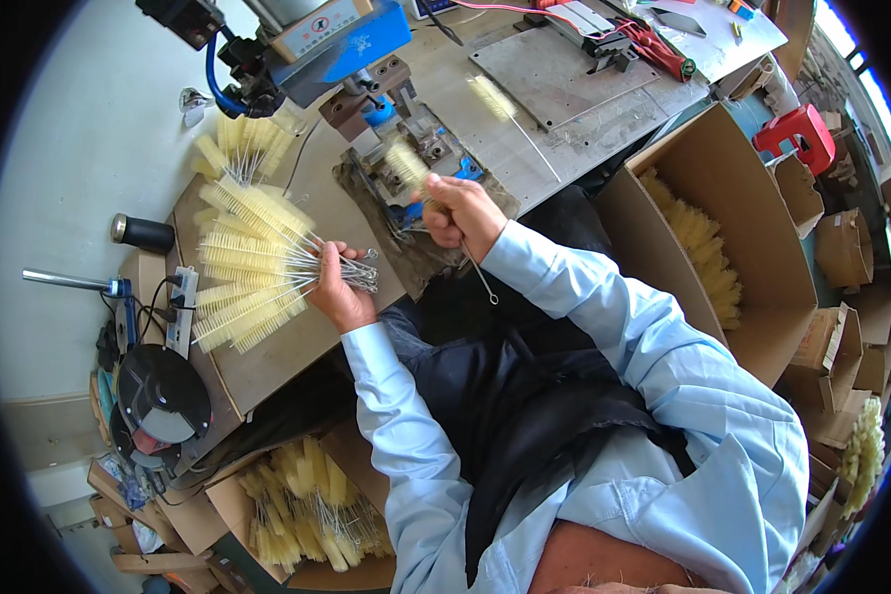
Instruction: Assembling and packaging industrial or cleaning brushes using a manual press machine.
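Note:
My left hand is closed round the wire stems of a fanned bundle of cream-bristled bottle brushes, their looped ends sticking out past my fingers. My right hand grips a single bottle brush by its stem, bristles pointing up and left, the ring end hanging below. That brush is over or beside a metal fixture with blue parts; whether it touches is unclear. Above the fixture stands a bench press with a blue body. Another bottle brush lies on the bench to the right.
More brushes lie behind the bundle. A cardboard box of brushes stands at right, another box of brushes at lower left. A metal plate rests on the bench. A black flask, power strip and cut-off saw are left.

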{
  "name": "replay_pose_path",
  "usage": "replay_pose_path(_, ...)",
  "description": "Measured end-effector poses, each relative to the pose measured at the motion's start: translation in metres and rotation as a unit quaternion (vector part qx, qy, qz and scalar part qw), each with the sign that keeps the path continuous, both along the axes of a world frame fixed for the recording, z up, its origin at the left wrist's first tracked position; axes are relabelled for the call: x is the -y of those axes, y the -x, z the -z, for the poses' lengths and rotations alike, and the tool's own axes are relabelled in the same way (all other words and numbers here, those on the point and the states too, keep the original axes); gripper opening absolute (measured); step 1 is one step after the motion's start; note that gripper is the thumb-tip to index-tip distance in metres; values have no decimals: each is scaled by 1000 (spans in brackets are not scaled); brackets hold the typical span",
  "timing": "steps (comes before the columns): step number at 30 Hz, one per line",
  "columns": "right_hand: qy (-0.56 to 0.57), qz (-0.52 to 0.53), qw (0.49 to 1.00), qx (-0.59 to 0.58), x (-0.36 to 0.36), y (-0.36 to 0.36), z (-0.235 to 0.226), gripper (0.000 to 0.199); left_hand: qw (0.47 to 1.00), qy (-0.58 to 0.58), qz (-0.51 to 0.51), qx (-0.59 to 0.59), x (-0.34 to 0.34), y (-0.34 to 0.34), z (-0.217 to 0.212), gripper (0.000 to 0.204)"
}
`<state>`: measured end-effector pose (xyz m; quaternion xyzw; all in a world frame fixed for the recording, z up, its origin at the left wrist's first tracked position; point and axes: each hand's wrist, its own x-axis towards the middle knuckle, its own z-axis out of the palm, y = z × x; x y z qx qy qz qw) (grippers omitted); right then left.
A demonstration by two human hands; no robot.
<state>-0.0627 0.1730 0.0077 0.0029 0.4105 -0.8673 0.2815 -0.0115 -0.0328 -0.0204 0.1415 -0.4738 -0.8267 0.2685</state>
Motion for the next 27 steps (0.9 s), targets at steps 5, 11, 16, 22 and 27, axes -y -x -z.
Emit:
replay_pose_path(5, 111, 12, 993, 38, -24, 16, 11, 30, 1000, -5, 8, 10, -2, -1, -2, 16)
replay_pose_path(11, 235, -68, 963, 112, -28, 27, 26, 31, 1000, 1, 0, 9, -4, 1, 0, 16)
replay_pose_path(16, 321, -70, 931, 158, -24, 34, 26, 34, 1000, 23, -2, 18, -3, 1, 0, 17)
replay_pose_path(22, 368, -92, 903, 201, -19, 41, 17, 35, 999, 27, -4, 26, -2, 1, 2, 18)
replay_pose_path(27, 371, -95, 898, 215, -22, 50, 10, 34, 999, 28, 7, 28, -5, 2, 0, 17)
